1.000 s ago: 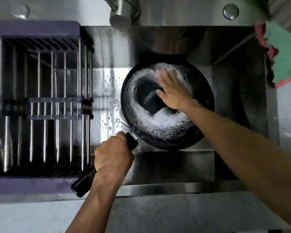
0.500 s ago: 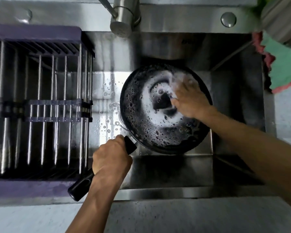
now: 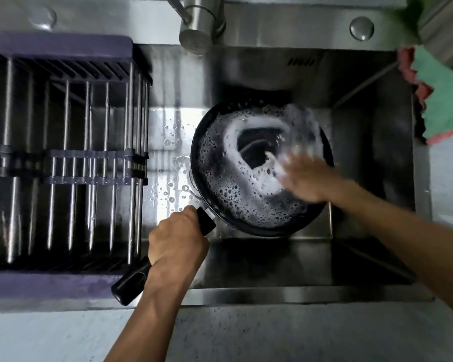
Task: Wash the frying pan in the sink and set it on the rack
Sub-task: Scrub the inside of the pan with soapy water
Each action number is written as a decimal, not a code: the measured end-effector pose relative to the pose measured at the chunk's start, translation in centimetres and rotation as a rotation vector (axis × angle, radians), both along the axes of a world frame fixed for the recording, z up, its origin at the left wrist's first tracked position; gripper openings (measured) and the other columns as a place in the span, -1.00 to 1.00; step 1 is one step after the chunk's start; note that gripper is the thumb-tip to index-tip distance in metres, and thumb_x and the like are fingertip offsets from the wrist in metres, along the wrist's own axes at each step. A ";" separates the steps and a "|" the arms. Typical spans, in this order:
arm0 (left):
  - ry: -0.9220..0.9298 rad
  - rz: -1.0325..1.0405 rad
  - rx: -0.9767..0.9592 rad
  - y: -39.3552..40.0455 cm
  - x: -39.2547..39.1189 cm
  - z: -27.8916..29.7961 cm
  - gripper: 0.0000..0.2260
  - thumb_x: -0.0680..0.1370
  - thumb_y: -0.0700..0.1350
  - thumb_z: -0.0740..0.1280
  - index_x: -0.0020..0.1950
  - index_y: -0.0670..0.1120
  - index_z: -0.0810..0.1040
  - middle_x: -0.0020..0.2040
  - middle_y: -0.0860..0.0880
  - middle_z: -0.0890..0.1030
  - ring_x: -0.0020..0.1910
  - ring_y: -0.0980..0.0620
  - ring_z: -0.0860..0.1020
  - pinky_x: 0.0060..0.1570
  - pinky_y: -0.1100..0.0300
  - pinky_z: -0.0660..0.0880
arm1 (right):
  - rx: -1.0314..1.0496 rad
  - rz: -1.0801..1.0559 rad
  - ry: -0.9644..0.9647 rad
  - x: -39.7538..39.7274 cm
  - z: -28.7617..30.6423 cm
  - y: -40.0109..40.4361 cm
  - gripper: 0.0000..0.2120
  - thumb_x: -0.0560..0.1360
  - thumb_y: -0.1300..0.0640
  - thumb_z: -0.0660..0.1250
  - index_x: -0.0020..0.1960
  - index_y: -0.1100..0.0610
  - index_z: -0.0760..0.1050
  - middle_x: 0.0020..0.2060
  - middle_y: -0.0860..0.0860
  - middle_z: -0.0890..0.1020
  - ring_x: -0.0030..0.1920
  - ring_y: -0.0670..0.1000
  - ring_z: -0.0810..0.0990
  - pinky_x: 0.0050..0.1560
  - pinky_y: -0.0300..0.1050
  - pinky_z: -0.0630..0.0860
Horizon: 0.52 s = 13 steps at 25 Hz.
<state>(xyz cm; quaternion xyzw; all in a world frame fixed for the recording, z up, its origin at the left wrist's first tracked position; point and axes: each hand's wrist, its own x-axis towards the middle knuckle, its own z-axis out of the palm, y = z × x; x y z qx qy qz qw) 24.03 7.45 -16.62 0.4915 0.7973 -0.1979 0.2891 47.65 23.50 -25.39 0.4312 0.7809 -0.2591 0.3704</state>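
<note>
I have the pan (image 3: pixel 249 178) down in the sink (image 3: pixel 351 105), right of the rack (image 3: pixel 63 163), its inside thick with suds. My left hand (image 3: pixel 175 241) is clenched round the handle (image 3: pixel 131 283); that grip is there, I judge, to steady the pan against the push of scrubbing. My right hand (image 3: pixel 306 178) lies over the right part of the pan's inside, blurred with motion. The fingers look spread flat on the soapy surface, but the blur hides whether they hold a sponge, so I cannot tell its grip.

The pan sits mouth up, perhaps tipped slightly towards me. Its long axis runs from the handle's butt at lower left, over the sink's front edge, up and right through the bowl. The handle points at me and towards the rack. The tap (image 3: pixel 196 35) stands above the pan's far left; I see no water running.
</note>
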 end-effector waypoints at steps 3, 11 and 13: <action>0.009 -0.013 0.019 -0.1 -0.1 0.0 -0.75 0.51 -0.19 0.27 0.18 -0.04 0.43 0.02 -0.07 0.59 0.00 -0.11 0.58 -0.22 0.12 0.36 | -0.450 -0.025 0.201 -3.0 2.2 -7.7 -0.24 0.56 -0.42 -0.29 0.64 -0.05 -0.13 0.61 -0.11 -0.21 0.58 0.00 -0.34 0.56 0.08 -0.32; -0.003 0.011 0.026 0.0 0.0 -0.2 -0.75 0.49 -0.17 0.29 0.17 -0.02 0.44 0.02 -0.06 0.59 0.00 -0.10 0.58 -0.21 0.13 0.37 | 0.124 -0.070 -0.053 -1.9 0.4 1.4 -0.36 0.68 -0.17 -0.06 0.64 -0.01 -0.25 0.60 0.02 -0.34 0.59 0.18 -0.33 0.56 0.22 -0.17; 0.003 -0.001 0.020 -0.2 0.0 -0.1 -0.75 0.50 -0.19 0.26 0.16 -0.02 0.43 0.01 -0.06 0.59 0.00 -0.09 0.58 -0.22 0.12 0.37 | -0.226 -0.038 -0.073 -1.8 2.7 -4.4 -0.34 0.66 -0.28 -0.15 0.64 0.00 -0.19 0.59 0.01 -0.33 0.57 0.11 -0.39 0.56 0.19 -0.26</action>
